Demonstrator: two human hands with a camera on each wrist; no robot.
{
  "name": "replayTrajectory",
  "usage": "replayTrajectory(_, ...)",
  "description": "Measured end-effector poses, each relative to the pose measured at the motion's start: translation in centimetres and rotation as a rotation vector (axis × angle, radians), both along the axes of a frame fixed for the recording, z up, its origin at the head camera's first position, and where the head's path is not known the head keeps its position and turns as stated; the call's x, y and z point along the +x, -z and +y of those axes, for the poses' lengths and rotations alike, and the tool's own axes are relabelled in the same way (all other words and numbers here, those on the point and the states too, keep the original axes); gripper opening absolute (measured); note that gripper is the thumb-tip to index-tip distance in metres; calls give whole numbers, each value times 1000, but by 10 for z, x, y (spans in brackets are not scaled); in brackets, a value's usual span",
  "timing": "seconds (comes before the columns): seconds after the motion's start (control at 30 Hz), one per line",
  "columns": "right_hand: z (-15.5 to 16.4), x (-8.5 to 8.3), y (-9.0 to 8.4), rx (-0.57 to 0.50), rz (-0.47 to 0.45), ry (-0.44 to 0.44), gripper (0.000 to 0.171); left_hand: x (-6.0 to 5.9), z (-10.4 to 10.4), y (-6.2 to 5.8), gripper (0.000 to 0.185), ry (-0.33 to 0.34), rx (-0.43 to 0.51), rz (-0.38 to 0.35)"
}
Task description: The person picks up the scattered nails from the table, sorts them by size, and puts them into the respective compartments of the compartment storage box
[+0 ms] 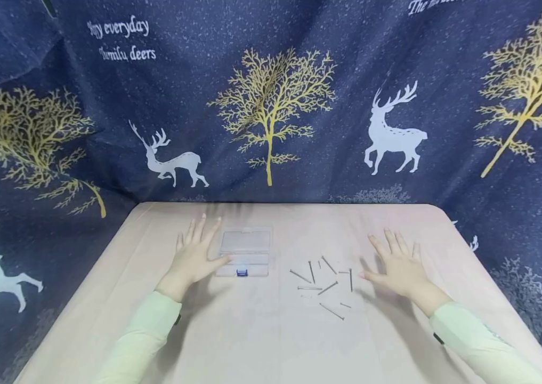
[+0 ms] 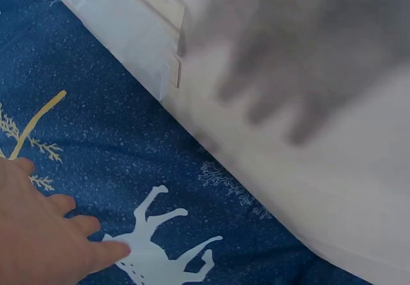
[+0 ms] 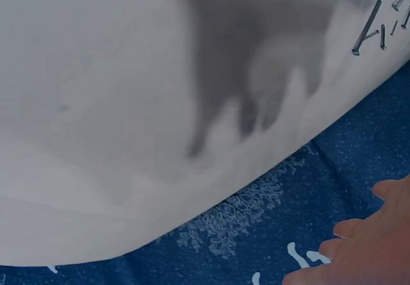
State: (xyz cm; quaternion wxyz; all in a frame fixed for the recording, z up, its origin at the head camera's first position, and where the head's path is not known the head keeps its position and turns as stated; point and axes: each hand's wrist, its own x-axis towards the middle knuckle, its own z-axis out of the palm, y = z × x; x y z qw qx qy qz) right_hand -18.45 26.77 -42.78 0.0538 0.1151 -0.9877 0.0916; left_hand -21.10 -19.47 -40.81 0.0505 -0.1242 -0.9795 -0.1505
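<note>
With fingers spread, my left hand hovers over the table beside a clear plastic box. The box lies with its lid opened back, and a blue latch marks its front edge. My right hand, fingers also spread and holding nothing, is above the table to the right of scattered nails. Among the nails are a long upright-lying nail nearest that hand, a slanted long nail at the front, and several others, some much shorter. In the right wrist view, a few nails show at the upper right.
The table has a pale cloth with rounded far corners. Behind it hangs a dark blue curtain printed with trees and deer. Shadows of both hands fall on the cloth.
</note>
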Motion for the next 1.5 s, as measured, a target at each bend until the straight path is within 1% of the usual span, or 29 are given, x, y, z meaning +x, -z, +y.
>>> replayTrajectory(0.27, -2, 1, -7, 16, 32, -33, 94, 1, -7, -1, 94, -20, 129, 10)
replayTrajectory(0.47, -7, -1, -11, 0, 84, -46, 86, -3, -9, -1, 87, -39, 261, 13)
replayTrajectory(0.57, -11, -2, -12, -36, 108, -49, 81, -5, -10, -1, 83, -56, 318, -10)
replayTrajectory(0.7, -16, -2, -14, -76, 116, -52, 74, -6, -10, -1, 76, -92, 405, -66)
replayTrajectory(0.8, -19, -2, -15, -102, 100, -49, 66, -7, -9, -2, 70, -119, 483, -118)
replayTrajectory(0.9, -23, -2, -16, -143, 63, -42, 58, -8, -8, -3, 66, -131, 542, -167)
replayTrajectory(1.0, -26, -2, -15, -190, 28, -33, 52, -8, -8, -3, 63, -145, 571, -211)
replayTrajectory(1.17, -29, -6, -8, -252, -16, -19, 45, -9, -9, 0, 59, -190, 626, -281)
replayTrajectory(1.33, -33, -10, -1, -299, -92, 0, 39, -11, -8, 8, 53, -211, 701, -332)
replayTrajectory(1.43, -36, -10, 4, -304, -140, 21, 37, -13, -8, 15, 51, -230, 744, -359)
replayTrajectory(1.5, -39, -11, 6, -299, -169, 36, 36, -13, -9, 20, 51, -241, 756, -368)
